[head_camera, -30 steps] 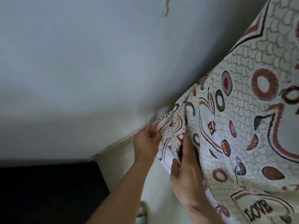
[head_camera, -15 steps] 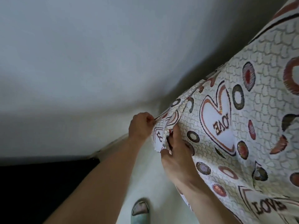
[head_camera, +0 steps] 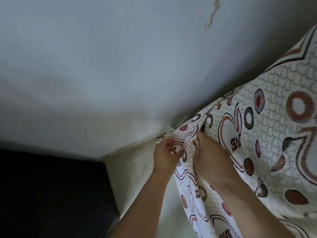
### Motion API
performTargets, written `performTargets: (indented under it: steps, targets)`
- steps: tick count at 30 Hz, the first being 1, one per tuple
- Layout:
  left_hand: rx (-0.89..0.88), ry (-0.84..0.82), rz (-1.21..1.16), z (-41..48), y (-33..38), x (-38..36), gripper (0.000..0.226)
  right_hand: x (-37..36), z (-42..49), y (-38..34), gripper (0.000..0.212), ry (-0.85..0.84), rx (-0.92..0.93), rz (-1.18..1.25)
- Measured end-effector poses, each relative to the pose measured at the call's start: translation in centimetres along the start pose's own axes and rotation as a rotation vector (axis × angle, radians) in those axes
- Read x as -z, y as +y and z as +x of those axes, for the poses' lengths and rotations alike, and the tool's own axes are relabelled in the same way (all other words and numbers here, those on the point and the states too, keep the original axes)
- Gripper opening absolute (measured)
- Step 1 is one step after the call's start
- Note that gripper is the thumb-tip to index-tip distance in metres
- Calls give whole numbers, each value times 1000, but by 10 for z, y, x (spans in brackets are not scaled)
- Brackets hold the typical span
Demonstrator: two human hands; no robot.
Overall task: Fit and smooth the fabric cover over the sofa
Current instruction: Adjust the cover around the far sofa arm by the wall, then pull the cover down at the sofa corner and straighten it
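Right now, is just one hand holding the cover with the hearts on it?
No, the left hand and the right hand both grip the bunched edge of the fabric cover near the wall.

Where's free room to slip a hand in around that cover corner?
Free: the pale floor strip between the dark block and the hanging cover, below the left hand. Also the flat cover right of the right hand. Crowded: the bunched corner against the wall, where both hands grip folds; that gap is shadowed.
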State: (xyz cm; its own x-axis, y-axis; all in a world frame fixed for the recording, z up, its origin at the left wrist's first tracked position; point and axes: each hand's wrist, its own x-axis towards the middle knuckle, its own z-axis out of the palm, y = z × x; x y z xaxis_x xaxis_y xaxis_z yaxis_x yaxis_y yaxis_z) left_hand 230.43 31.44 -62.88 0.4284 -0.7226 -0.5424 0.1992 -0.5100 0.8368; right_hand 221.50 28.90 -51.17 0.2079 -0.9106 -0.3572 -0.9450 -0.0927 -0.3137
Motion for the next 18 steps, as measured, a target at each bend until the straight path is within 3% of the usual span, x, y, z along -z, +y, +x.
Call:
performTargets:
  steps: [4, 7, 11, 15, 18]
  targets:
    - [-51, 29, 193, 1, 4, -9, 10, -3, -14, 2, 53, -18, 38, -40]
    - [-32, 40, 174, -7, -2, -8, 3, -18, -51, 3, 68, 24, 89, -48]
    - [6, 129, 92, -35, -12, -7, 11, -25, -84, 22, 80, 72, 150, 11]
    - [-37, 131, 154, -86, -10, -20, 18, -19, -115, 58, 81, -34, 212, 39]
    - [-97, 111, 199, -131, -22, -31, 23, -21, -153, 94, 81, 3, 278, 22]
